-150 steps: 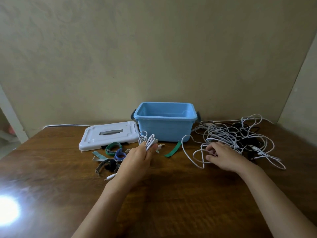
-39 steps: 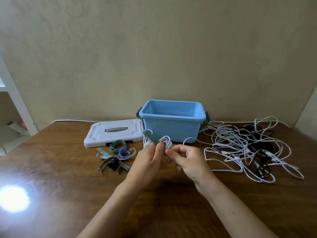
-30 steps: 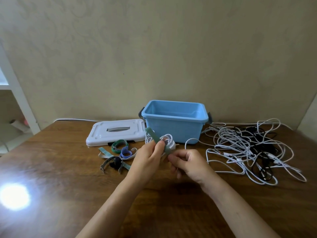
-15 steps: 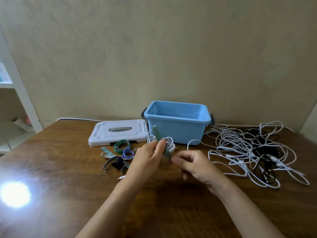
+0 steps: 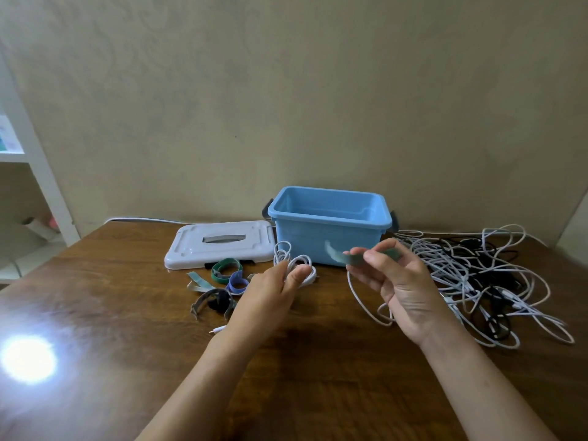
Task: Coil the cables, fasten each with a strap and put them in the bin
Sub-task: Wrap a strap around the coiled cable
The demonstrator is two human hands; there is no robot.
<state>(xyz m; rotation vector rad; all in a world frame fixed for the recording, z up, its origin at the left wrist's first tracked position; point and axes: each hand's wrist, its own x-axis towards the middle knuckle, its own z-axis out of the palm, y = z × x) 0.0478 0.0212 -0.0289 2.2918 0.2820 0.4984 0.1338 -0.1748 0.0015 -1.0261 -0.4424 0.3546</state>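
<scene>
My left hand [image 5: 270,294] grips a small coil of white cable [image 5: 294,264] just in front of the blue bin [image 5: 331,226]. My right hand [image 5: 397,284] pinches a green strap [image 5: 346,256], blurred by motion, held in the air to the right of the coil and apart from it. A tangled pile of white and black cables [image 5: 477,278] lies on the table at the right. The bin stands open, and I see nothing inside it from here.
The bin's white lid [image 5: 219,243] lies flat left of the bin. Several loose straps [image 5: 222,281], green, blue and grey, sit in front of the lid. A white shelf unit [image 5: 28,173] stands at the far left. A bright glare spot [image 5: 27,358] marks the wooden table.
My right hand has pulled the green strap away from the coil, up and to the right. My left hand keeps its grip on the coil in the same spot.
</scene>
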